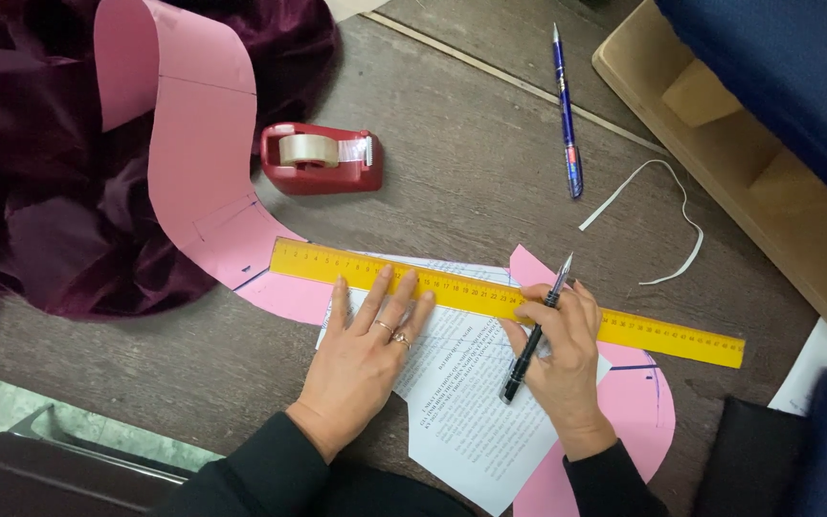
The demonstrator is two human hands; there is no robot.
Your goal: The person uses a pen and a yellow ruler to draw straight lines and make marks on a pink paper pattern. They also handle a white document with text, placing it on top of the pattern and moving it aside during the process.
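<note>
My left hand (368, 349) lies flat with fingers spread, pressing a yellow ruler (681, 337) onto a white printed sheet (461, 412). My right hand (562, 359) grips a black pen (531, 345), its tip resting against the ruler's near edge. The printed sheet lies over a long pink paper strip (198, 163) that curves up to the left and shows again at the lower right. The ruler runs slanted from the upper left down to the right.
A red tape dispenser (321, 159) stands beyond the ruler. A blue pen (567, 113) and a white elastic strip (667, 220) lie on the wooden table (461, 182). Dark purple velvet fabric (31, 182) is heaped at the left. A wooden box with blue cloth (768, 115) sits at the right.
</note>
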